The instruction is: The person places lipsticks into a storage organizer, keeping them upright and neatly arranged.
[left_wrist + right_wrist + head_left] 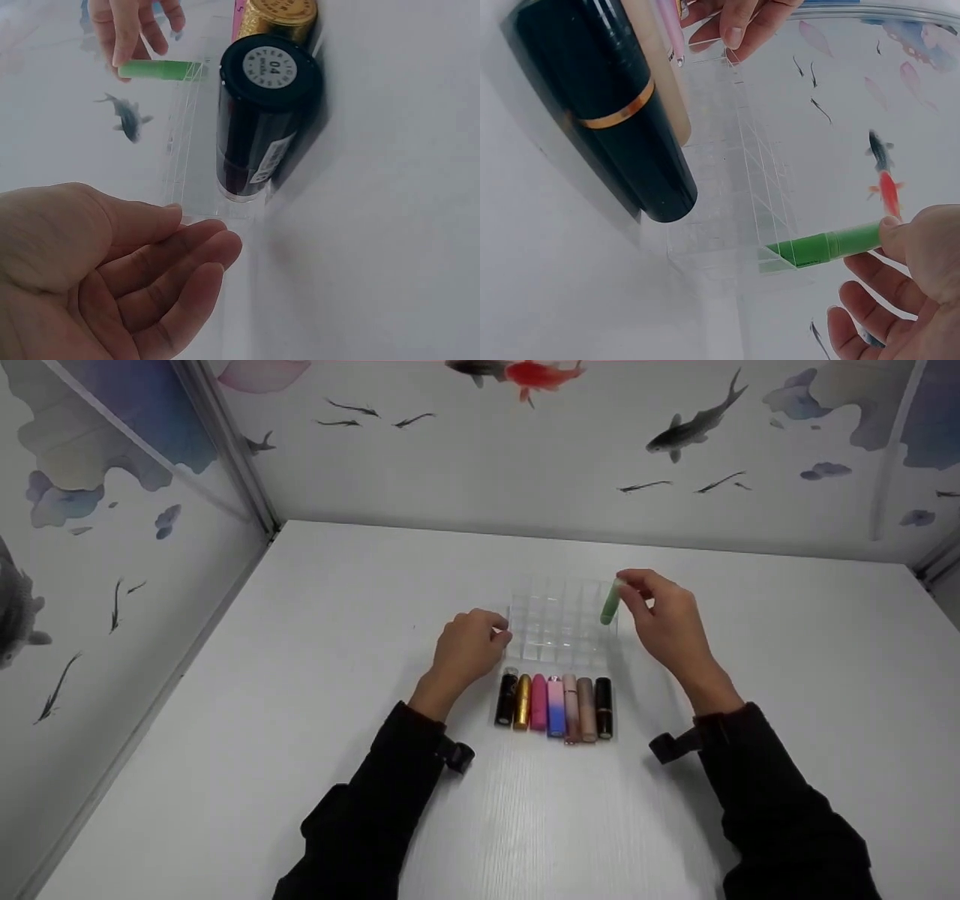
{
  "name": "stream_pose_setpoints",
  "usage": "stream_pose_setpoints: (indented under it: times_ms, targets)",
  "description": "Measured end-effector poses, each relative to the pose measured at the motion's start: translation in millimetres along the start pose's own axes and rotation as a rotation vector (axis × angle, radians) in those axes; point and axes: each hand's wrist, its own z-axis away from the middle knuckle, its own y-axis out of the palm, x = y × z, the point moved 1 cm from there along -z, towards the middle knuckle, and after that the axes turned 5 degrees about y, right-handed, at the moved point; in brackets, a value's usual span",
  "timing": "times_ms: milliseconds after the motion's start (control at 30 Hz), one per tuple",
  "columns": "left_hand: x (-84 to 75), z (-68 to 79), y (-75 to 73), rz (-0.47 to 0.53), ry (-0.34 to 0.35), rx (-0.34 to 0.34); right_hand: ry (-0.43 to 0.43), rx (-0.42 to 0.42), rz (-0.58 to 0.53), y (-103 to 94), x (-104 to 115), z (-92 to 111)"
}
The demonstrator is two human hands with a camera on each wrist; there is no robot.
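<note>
- Clearly apart from each other, the two hands flank a clear divided organizer (553,619), the left hand (470,643) at its left side and the right hand (667,615) at its right.
- The left forearm, in a black left sleeve (375,810), slants forward and inward; its hand sits low, back upward, thumb and fingertips bent together on the organizer's edge.
- In the left wrist view the same hand shows its palm side, the lower fingers loosely folded in a row beneath the thumb.
- The right forearm, in a black right sleeve (787,802), angles forward and inward too, with the hand higher and the thumb pointing toward the organizer.
- Thumb and fingertips of that hand pinch a green tube (611,604) by its upper end; the remaining fingers curve loosely away from it.
- The tube is tilted at the organizer's right side, its lower end reaching the clear wall; whether it enters a compartment I cannot tell.
- Nearer the person, seven cosmetic tubes (555,706) lie side by side: black, gold, pink, pink-and-blue, pale pink, taupe and black.
- Beneath everything is a white table (337,697).
</note>
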Motion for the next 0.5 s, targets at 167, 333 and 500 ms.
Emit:
stream_pose_setpoints:
  times_ms: [167, 333, 500]
  targets:
    - [-0.6, 0.3, -0.6, 0.004, 0.005, -0.010, 0.016, 0.026, 0.004, 1.0, -0.9, 0.2]
    - [-0.7, 0.7, -1.3, 0.012, 0.014, -0.011, 0.031, 0.052, 0.027, 1.8, -2.3, 0.3]
    - [-0.7, 0.6, -1.1, 0.011, 0.019, -0.009, 0.039, 0.060, 0.039, 1.6, -3.1, 0.8]
